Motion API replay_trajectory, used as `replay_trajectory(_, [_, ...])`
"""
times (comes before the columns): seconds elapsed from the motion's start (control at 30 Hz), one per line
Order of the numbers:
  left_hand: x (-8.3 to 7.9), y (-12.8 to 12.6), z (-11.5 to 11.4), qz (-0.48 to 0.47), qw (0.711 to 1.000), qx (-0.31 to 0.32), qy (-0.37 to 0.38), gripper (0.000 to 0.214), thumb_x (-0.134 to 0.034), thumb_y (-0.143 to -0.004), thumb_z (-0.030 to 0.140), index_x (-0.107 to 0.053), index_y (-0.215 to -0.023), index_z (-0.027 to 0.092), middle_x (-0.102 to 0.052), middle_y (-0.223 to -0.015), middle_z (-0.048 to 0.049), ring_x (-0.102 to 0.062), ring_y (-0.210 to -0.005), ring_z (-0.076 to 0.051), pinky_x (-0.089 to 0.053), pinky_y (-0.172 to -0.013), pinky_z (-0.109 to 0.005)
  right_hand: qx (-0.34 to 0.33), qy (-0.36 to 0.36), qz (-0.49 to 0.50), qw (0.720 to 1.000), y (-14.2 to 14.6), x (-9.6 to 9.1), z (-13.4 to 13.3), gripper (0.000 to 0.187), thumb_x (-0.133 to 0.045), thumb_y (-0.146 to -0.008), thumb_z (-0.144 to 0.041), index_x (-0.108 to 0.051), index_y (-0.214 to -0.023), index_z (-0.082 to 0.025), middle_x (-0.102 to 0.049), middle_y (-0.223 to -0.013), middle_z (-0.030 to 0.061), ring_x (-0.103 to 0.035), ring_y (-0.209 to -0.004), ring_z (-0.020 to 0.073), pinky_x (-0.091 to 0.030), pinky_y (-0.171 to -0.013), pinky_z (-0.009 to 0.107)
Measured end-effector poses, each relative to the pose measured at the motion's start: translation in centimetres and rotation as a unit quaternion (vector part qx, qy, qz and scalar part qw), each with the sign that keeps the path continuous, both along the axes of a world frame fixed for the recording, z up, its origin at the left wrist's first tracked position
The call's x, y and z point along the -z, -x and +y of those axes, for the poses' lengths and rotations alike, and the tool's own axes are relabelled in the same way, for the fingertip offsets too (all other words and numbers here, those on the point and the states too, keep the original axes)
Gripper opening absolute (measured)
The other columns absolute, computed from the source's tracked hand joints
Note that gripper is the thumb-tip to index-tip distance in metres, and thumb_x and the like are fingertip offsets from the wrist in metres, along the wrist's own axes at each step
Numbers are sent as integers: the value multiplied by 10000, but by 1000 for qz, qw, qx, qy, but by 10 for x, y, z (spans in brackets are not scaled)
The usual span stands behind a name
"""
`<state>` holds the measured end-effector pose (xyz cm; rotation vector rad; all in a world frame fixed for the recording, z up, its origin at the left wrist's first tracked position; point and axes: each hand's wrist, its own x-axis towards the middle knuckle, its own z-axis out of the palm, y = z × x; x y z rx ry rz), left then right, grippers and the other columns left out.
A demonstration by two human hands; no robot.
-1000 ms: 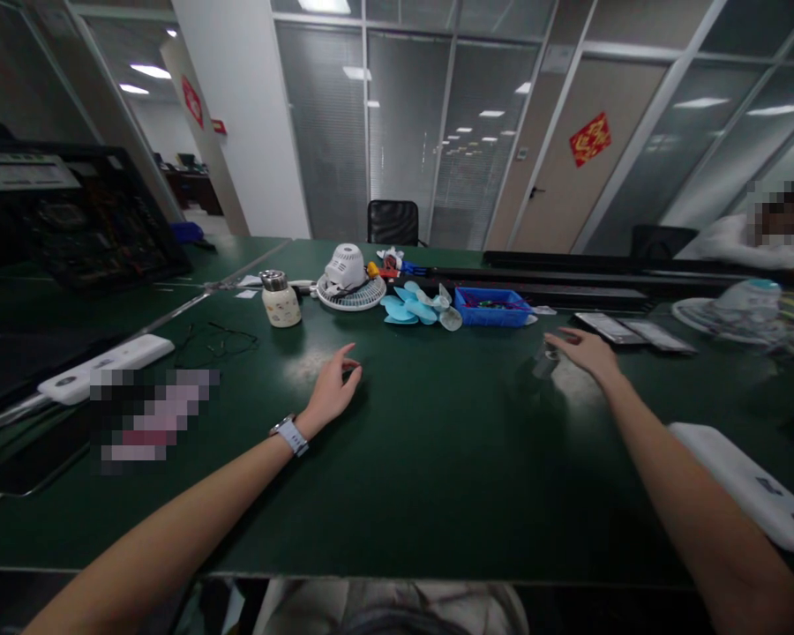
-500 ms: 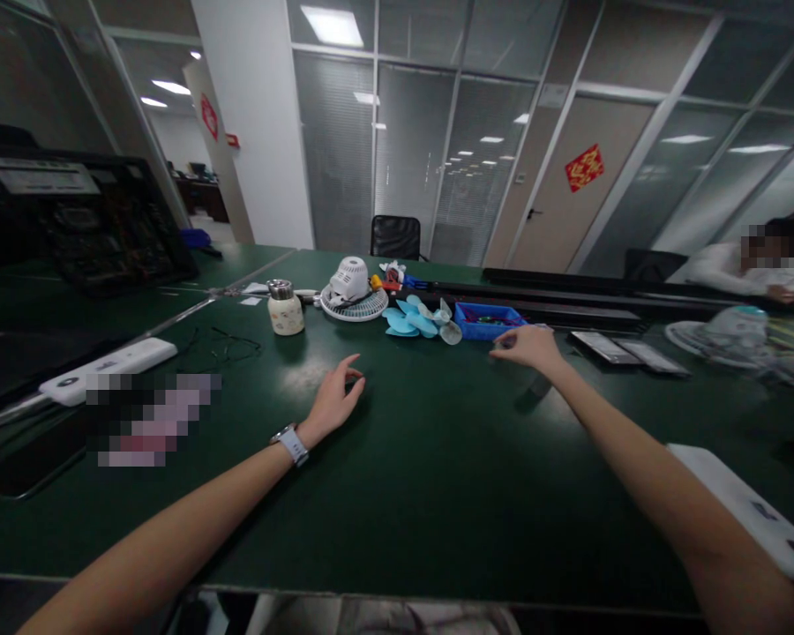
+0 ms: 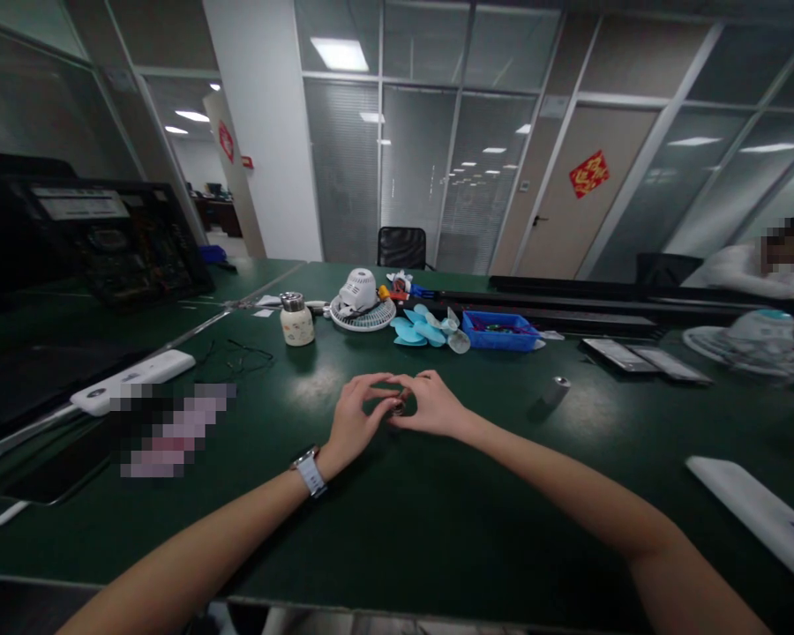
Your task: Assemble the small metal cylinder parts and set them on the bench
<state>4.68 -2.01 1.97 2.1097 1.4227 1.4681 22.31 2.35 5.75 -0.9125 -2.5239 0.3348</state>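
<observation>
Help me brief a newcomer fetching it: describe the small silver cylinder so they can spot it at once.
On the dark green table, find the blue tray. Move rightward and nearer the camera, stopping before two flat rectangular items. The silver cylinder sits there: small, shiny and round-ended, unlike those flat neighbours.

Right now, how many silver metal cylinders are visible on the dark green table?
1: the silver metal cylinder, to the right of the right hand. Others may be hidden from view.
</observation>
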Motion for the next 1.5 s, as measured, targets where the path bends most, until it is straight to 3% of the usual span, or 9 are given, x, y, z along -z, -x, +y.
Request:
replay_trajectory(0.13, [-1, 0, 3, 6, 999, 33, 26, 470, -649, -806, 319, -521, -1253, 250, -680, -1123, -71, -594, -1107, -274, -385, -1007, -486, 15, 22, 28, 999, -1, 9, -3, 634, -728, -703, -376, -509, -1277, -220, -695, -1025, 63, -633, -996, 240, -348, -956, 410])
replay_trajectory(0.23, [-1, -3, 6, 15, 999, 30, 18, 411, -632, -814, 275, -548, -1216, 251, -652, -1182, -77, -595, -1113, -259, -411, -991, -455, 3, 50, 50, 997, -2, 20, -3, 544, -732, -711, -386, -564, -1202, -223, -687, -1046, 53, -633, -984, 227, -381, -928, 378])
replay_trajectory(0.4, [-7, -8, 8, 5, 1000, -1, 10, 275, -638, -805, 250, -582, -1073, 217, -707, -1003, -70, -654, -982, -233, -472, -909, -419, 10, 60, 54, 997, -5, 36, 1, 327, -732, -707, -452, -684, -908, -199, -709, -893, 37, -642, -876, 227, -420, -855, 359])
replay_trajectory(0.63, [-18, 12, 16, -119, 992, -28, 0, 329, -669, -785, 360, -506, -1022, 200, -714, -898, -58, -696, -889, -217, -528, -826, -372, 72, 102, 109, 986, -35, 42, 0, 433, -724, -722, -427, -665, -1103, -230, -691, -1054, 54, -616, -981, 237, -421, -931, 404])
replay_trajectory(0.73, [-6, 20, 21, -105, 993, -36, 39, 333, -675, -774, 368, -508, -1009, 202, -723, -872, -56, -692, -911, -230, -518, -844, -396, 84, 152, 114, 978, -46, 40, 0, 439, -723, -728, -350, -647, -1147, -244, -668, -1110, 53, -591, -1035, 234, -432, -932, 407])
replay_trajectory(0.87, [14, 19, 25, -47, 992, 21, 119, 321, -676, -767, 343, -512, -1008, 208, -740, -835, -47, -695, -895, -234, -503, -860, -424, 105, 178, 125, 970, -48, 42, 1, 449, -722, -731, -313, -637, -1167, -246, -650, -1131, 58, -580, -1041, 228, -439, -923, 409])
replay_trajectory(1.03, [26, 20, 29, -12, 982, 78, 174, 318, -671, -766, 354, -530, -1018, 219, -745, -876, -43, -691, -917, -228, -487, -893, -426, 102, 149, 131, 975, -49, 49, -1, 462, -704, -754, -352, -619, -1191, -229, -653, -1105, 70, -571, -1030, 237, -426, -929, 432])
replay_trajectory(1.33, [23, 25, 33, 22, 985, 36, 168, 409, -619, -802, 414, -530, -1158, 232, -740, -957, -59, -675, -956, -238, -472, -875, -415, 109, 125, 137, 977, -51, 49, -8, 413, -674, -781, -411, -629, -1128, -191, -645, -1077, 89, -568, -999, 233, -445, -899, 417])
replay_trajectory(1.5, [21, 26, 35, -12, 984, 3, 178, 426, -536, -849, 449, -524, -1197, 206, -733, -964, -77, -685, -903, -233, -502, -805, -378, 111, 121, 138, 977, -51, 51, -8, 464, -619, -807, -518, -620, -1149, -204, -640, -1085, 85, -563, -999, 233, -446, -880, 415])
